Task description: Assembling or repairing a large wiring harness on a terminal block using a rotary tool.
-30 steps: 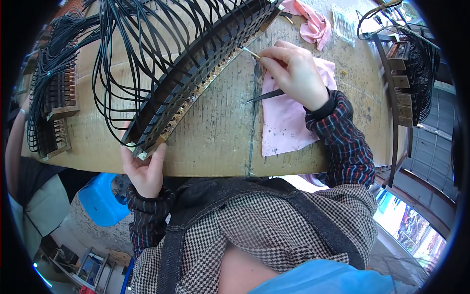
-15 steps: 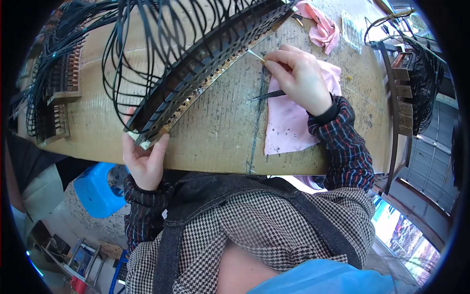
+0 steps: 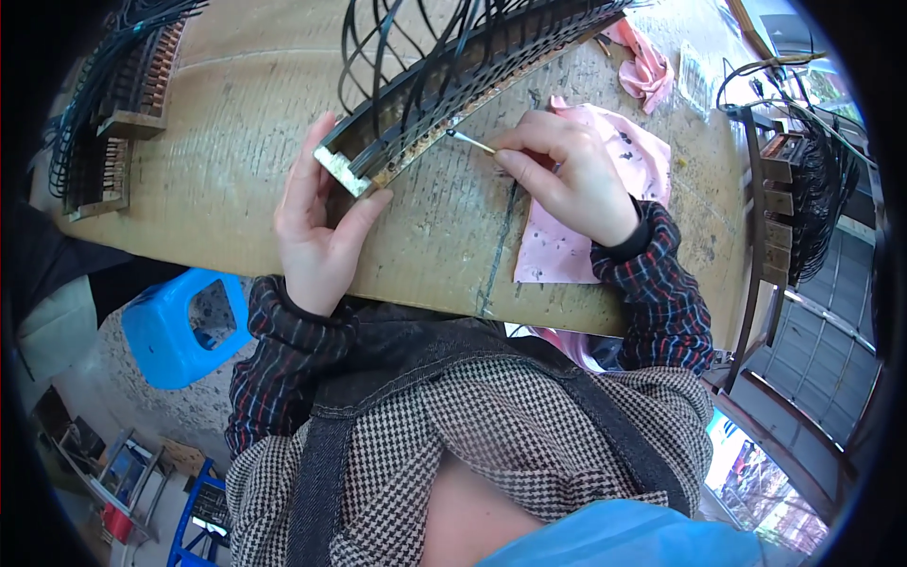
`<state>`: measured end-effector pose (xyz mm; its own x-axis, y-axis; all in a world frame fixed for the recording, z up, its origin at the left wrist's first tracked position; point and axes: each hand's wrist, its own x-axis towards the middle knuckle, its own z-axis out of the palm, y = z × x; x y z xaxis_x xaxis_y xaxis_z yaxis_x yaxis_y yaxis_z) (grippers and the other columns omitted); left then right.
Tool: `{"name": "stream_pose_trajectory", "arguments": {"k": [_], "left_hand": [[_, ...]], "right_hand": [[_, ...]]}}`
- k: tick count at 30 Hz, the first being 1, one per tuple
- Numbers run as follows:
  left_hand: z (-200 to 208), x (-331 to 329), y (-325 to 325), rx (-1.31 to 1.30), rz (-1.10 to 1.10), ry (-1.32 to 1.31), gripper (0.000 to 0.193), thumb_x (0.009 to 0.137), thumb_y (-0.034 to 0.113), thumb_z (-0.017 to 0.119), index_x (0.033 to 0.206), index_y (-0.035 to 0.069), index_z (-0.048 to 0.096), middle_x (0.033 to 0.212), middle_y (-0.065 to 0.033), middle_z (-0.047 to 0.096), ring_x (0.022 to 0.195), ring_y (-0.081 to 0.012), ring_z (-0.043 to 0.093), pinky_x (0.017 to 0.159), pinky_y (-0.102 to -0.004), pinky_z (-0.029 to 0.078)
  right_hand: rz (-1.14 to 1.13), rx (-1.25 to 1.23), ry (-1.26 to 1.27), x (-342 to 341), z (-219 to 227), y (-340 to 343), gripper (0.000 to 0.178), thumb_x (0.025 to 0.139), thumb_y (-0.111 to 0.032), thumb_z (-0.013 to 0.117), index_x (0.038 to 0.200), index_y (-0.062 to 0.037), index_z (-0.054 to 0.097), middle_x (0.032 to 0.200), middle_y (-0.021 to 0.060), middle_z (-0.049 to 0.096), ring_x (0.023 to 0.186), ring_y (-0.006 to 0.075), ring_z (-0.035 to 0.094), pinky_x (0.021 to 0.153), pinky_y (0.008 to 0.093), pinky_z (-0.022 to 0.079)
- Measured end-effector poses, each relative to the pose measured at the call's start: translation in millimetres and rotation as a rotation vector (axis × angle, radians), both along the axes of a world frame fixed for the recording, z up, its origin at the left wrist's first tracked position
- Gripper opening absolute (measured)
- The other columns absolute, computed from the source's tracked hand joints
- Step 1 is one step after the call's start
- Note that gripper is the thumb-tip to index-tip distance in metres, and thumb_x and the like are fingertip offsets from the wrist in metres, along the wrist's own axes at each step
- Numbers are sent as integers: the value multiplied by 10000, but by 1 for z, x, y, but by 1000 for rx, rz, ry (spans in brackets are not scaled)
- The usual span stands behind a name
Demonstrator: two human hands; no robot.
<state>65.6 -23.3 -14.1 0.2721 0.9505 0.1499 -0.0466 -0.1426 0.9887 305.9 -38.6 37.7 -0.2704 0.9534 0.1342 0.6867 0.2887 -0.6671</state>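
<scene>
Gripping the near end of a long dark rack (image 3: 482,80) with the left hand (image 3: 321,241), thumb at one corner of the pale end piece (image 3: 343,172) and fingers along the opposite side. Pinching a thin stick (image 3: 472,143) between thumb and fingertips of the right hand (image 3: 572,180), with its dark tip toward the rack's lower edge; hard to say from this angle whether touching it or just short. Slanting over the table (image 3: 425,255) from the left hand up toward the top edge, with black cables (image 3: 383,33) looping above the rack. Spread beneath the right hand and wrist, a speckled pink cloth (image 3: 548,241); farther off, a crumpled pink rag (image 3: 647,71). Standing at far left, more cabled racks (image 3: 137,123); below them, beside the table, a blue stool (image 3: 165,331).
</scene>
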Motion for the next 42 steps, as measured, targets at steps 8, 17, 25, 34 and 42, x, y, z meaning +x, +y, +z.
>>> {"name": "stream_pose_trajectory", "arguments": {"k": [8, 17, 25, 34, 42], "left_hand": [[-3, 2, -1, 58, 27, -33, 672, 728, -79, 633, 1324, -11, 330, 1200, -110, 481, 1054, -161, 507, 894, -282, 423], [-1, 1, 2, 73, -8, -18, 660, 734, -77, 633, 1320, -9, 335, 1199, -102, 479, 1058, -167, 503, 897, -288, 422], [1, 1, 3, 103, -42, 34, 657, 757, -107, 595, 1331, -30, 286, 1208, -115, 476, 1097, -180, 483, 940, -314, 406], [0, 7, 2, 86, 24, -14, 645, 715, -57, 657, 1296, -6, 382, 1141, -88, 502, 1016, -150, 516, 849, -259, 435], [1, 0, 1, 72, 28, 42, 604, 705, -88, 642, 1258, -25, 407, 1165, -91, 491, 1051, -154, 499, 888, -270, 411]], "right_hand": [[18, 59, 1, -9, -14, 0, 103, 764, -51, 608, 843, 13, 625, 708, 107, 567, 620, 224, 565, 563, 292, 438], [107, 49, 61, -26, -8, -3, 101, 767, -55, 608, 833, 19, 622, 704, 120, 571, 640, 242, 575, 581, 309, 451], [105, 75, 50, -34, -17, 1, 104, 767, -66, 610, 831, 14, 622, 714, 133, 576, 665, 273, 577, 601, 334, 455], [86, 67, -4, -33, -20, -1, 109, 779, -66, 579, 846, 12, 615, 733, 144, 574, 688, 306, 571, 625, 359, 455], [117, 118, 21, -24, -14, -2, 115, 787, -55, 563, 866, 15, 609, 731, 135, 570, 705, 284, 574, 631, 343, 454]]}}
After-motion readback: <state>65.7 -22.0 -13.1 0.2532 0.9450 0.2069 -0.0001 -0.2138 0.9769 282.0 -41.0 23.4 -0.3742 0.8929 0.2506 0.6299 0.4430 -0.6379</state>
